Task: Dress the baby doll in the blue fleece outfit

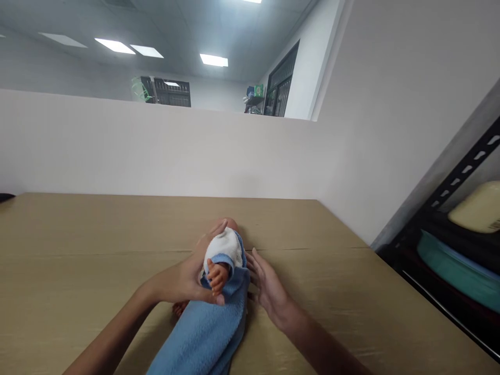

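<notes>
A baby doll [226,245] lies on the table, seemingly turned on its side, its head at the far end and mostly hidden. It has a white terry sleeve with a blue cuff, and blue terry fabric [207,323] covers its lower part. One small doll hand [217,276] points toward me; another small brown part shows lower left, under my wrist. My left hand [195,276] wraps round the doll's upper body, thumb over the blue fabric. Beside the doll's right edge, my right hand [267,284] is open with fingers stretched, touching or nearly touching the fabric.
The doll rests on a tan tabletop [97,229] that meets a low white wall [156,146] with a glass pane above. At right, a black slotted rack [455,182] holds a teal tray-like item [457,271] and a cream-coloured object [478,211].
</notes>
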`<action>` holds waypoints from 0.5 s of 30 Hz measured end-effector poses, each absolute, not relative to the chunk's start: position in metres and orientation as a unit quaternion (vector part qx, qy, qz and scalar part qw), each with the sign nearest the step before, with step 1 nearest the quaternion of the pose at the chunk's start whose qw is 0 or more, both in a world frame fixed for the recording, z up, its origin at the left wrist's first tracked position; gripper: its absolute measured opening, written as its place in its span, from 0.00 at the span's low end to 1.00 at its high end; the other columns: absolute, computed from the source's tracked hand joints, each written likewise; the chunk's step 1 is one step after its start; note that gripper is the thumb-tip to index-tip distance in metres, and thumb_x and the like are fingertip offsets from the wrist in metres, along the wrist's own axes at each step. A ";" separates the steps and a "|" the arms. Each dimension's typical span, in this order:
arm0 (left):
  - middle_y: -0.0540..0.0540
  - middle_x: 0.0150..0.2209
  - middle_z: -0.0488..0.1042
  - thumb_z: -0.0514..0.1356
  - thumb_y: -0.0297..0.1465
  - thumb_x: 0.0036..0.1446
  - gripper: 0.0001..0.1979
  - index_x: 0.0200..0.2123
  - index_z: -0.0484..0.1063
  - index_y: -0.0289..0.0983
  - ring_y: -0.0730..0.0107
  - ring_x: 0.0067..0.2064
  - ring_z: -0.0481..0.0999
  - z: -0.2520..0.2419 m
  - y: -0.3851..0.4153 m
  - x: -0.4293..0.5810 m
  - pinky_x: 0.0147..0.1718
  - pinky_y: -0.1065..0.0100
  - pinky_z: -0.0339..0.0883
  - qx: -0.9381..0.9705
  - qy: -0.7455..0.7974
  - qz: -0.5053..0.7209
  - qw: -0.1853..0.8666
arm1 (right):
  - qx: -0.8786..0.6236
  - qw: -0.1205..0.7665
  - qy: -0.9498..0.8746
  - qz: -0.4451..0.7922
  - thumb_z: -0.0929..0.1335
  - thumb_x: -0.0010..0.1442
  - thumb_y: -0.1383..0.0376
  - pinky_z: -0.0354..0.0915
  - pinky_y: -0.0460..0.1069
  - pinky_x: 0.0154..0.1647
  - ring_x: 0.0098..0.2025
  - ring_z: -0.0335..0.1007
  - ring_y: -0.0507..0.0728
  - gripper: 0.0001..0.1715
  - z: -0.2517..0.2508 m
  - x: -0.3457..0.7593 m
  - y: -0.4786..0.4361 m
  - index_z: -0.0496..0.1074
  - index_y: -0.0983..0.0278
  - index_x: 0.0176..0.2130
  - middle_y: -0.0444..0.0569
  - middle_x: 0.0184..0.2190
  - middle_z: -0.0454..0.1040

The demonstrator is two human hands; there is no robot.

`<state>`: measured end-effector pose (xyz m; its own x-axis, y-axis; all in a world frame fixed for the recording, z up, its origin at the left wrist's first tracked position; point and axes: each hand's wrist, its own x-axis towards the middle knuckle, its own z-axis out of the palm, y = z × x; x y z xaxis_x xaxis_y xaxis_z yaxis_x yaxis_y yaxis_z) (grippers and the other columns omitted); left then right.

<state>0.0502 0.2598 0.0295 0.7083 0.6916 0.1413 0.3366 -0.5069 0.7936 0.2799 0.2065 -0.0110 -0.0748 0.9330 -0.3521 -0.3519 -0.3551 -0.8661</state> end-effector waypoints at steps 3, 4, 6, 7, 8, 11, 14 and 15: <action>0.40 0.81 0.40 0.69 0.44 0.64 0.57 0.79 0.32 0.44 0.45 0.80 0.35 0.029 0.240 0.071 0.78 0.42 0.35 0.845 0.339 0.236 0.340 | -0.498 0.447 -0.299 0.680 0.68 0.60 0.35 0.68 0.65 0.60 0.69 0.62 0.70 0.43 0.015 0.301 0.204 0.72 0.53 0.65 0.51 0.72 0.65; 0.41 0.81 0.33 0.67 0.44 0.66 0.56 0.79 0.28 0.44 0.46 0.80 0.30 0.027 0.232 0.078 0.78 0.43 0.34 0.850 0.342 0.237 0.324 | -0.487 0.450 -0.311 0.681 0.69 0.59 0.35 0.70 0.63 0.56 0.66 0.65 0.69 0.43 0.020 0.307 0.202 0.72 0.54 0.64 0.52 0.71 0.66; 0.45 0.81 0.25 0.64 0.46 0.68 0.56 0.78 0.23 0.45 0.50 0.80 0.25 0.026 0.216 0.090 0.78 0.44 0.34 0.857 0.345 0.226 0.309 | -0.460 0.458 -0.337 0.682 0.73 0.57 0.35 0.75 0.57 0.48 0.56 0.72 0.65 0.42 0.026 0.314 0.198 0.75 0.57 0.59 0.54 0.62 0.74; 0.46 0.81 0.24 0.64 0.48 0.68 0.56 0.78 0.22 0.46 0.51 0.80 0.24 0.026 0.207 0.095 0.78 0.44 0.34 0.857 0.349 0.217 0.311 | -0.453 0.462 -0.343 0.680 0.75 0.55 0.36 0.75 0.53 0.42 0.48 0.75 0.61 0.40 0.027 0.315 0.196 0.77 0.59 0.55 0.53 0.55 0.78; 0.48 0.81 0.23 0.63 0.50 0.68 0.56 0.78 0.22 0.47 0.52 0.80 0.24 0.027 0.200 0.098 0.78 0.43 0.34 0.856 0.352 0.208 0.316 | -0.457 0.464 -0.342 0.678 0.77 0.53 0.37 0.74 0.50 0.36 0.39 0.75 0.57 0.38 0.027 0.316 0.194 0.78 0.61 0.50 0.51 0.45 0.80; 0.51 0.81 0.25 0.62 0.51 0.68 0.52 0.79 0.29 0.51 0.52 0.81 0.29 0.033 0.184 0.104 0.78 0.42 0.38 0.853 0.347 0.194 0.337 | -0.489 0.461 -0.323 0.667 0.82 0.42 0.38 0.63 0.45 0.20 0.21 0.62 0.50 0.36 0.025 0.316 0.192 0.75 0.62 0.34 0.40 0.22 0.70; 0.50 0.81 0.41 0.59 0.50 0.70 0.40 0.77 0.45 0.52 0.52 0.80 0.40 0.041 0.185 0.101 0.78 0.43 0.43 0.838 0.323 0.239 0.369 | -0.513 0.465 -0.325 0.644 0.82 0.39 0.39 0.58 0.43 0.16 0.17 0.53 0.47 0.36 0.022 0.323 0.193 0.67 0.61 0.24 0.35 0.15 0.58; 0.49 0.80 0.48 0.58 0.50 0.71 0.35 0.76 0.51 0.52 0.52 0.79 0.45 0.042 0.190 0.099 0.77 0.44 0.44 0.824 0.320 0.268 0.382 | -0.520 0.467 -0.325 0.637 0.82 0.40 0.40 0.57 0.42 0.16 0.16 0.51 0.46 0.36 0.021 0.327 0.194 0.64 0.60 0.22 0.34 0.14 0.56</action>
